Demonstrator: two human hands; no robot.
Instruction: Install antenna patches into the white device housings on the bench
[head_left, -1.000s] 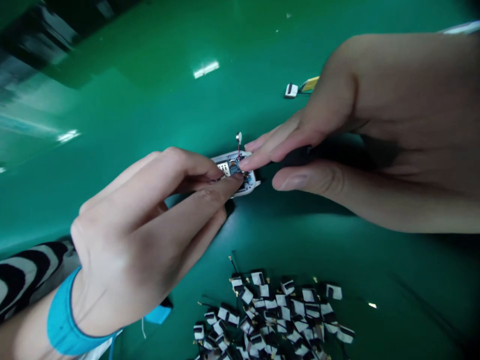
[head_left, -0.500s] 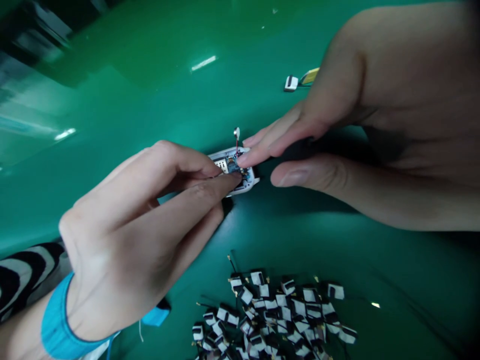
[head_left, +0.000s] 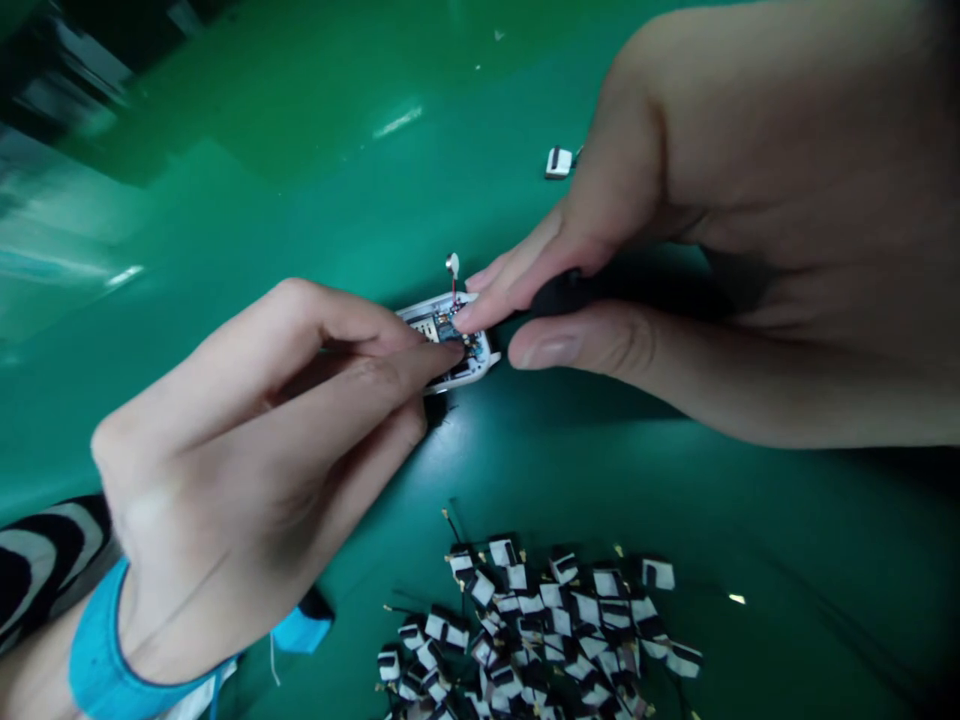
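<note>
My left hand (head_left: 277, 460), with a blue band at its wrist, is closed on a small white device housing (head_left: 480, 370). An outstretched finger presses down inside it, partly covering the exposed circuit board (head_left: 448, 325). From the housing's far edge a small round silver part (head_left: 452, 264) sticks up on thin red wires. My right hand (head_left: 675, 230) comes in from the right, a fingertip touching the board's right part. Between its thumb and fingers lies a slim black tool (head_left: 574, 292); its tip and exact kind are hard to make out.
A pile of small black-and-white parts (head_left: 555, 620) with thin black leads lies on the green table (head_left: 300, 200) in front. One similar white part (head_left: 558, 162) sits beyond my right hand. A blue piece (head_left: 302, 632) lies near my left wrist.
Both hands and the device appear slightly further left in the view, along with the table's things. The yellow piece by the far white part is now hidden behind my right hand.
</note>
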